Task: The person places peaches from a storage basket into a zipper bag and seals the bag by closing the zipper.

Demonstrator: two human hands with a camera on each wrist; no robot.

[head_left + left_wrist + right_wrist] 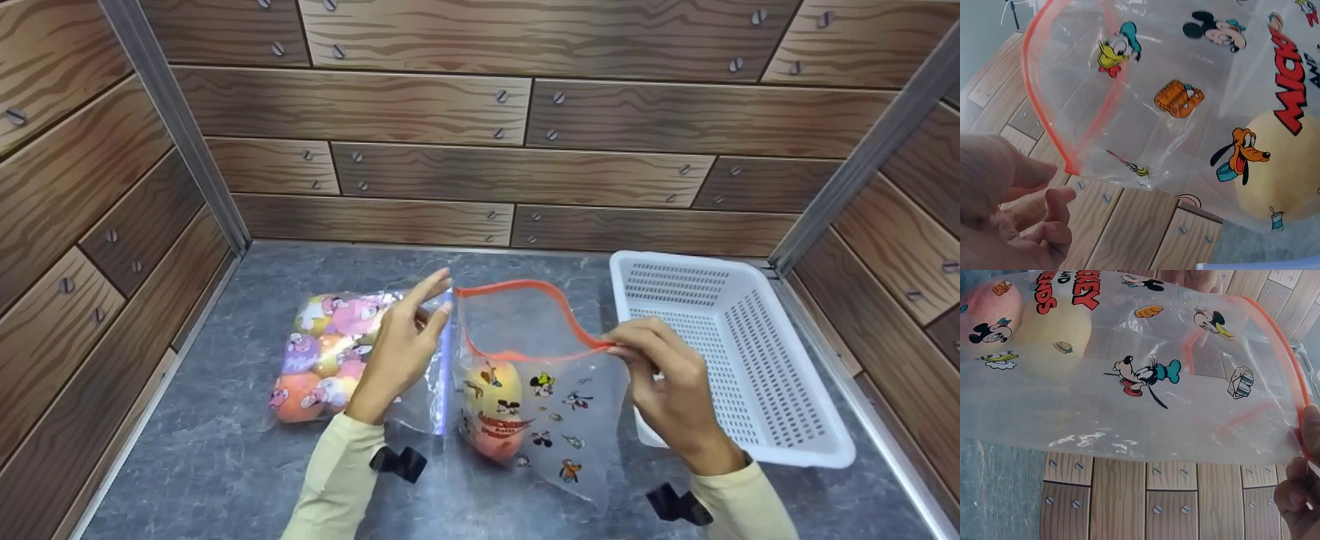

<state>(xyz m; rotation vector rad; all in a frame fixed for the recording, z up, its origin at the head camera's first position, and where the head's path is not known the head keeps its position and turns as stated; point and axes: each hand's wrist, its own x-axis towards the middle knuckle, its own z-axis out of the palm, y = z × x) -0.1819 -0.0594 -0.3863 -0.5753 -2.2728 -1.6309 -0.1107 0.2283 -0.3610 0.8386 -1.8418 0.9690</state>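
A clear zip bag (592,420) with an orange-red zip rim and cartoon prints hangs with its mouth spread wide. Low in its left side are a pale yellow round object (1055,334) and a pinkish-red one (999,306), both fruit-like; the film blurs their kind. At the rim's right corner, my right hand (671,390) pinches the zip between thumb and fingers. My left hand (401,349) is beside the left corner, its fingers loosely extended. The left wrist view shows a small gap between those fingertips (1044,174) and the corner.
Left of the hanging bag lies a second printed zip bag (442,375) with a purple zip, filled with several colourful round objects (296,397). A white perforated plastic basket (814,390) stands on the right of the grey tabletop (202,450). Wood-patterned walls (480,172) enclose three sides.
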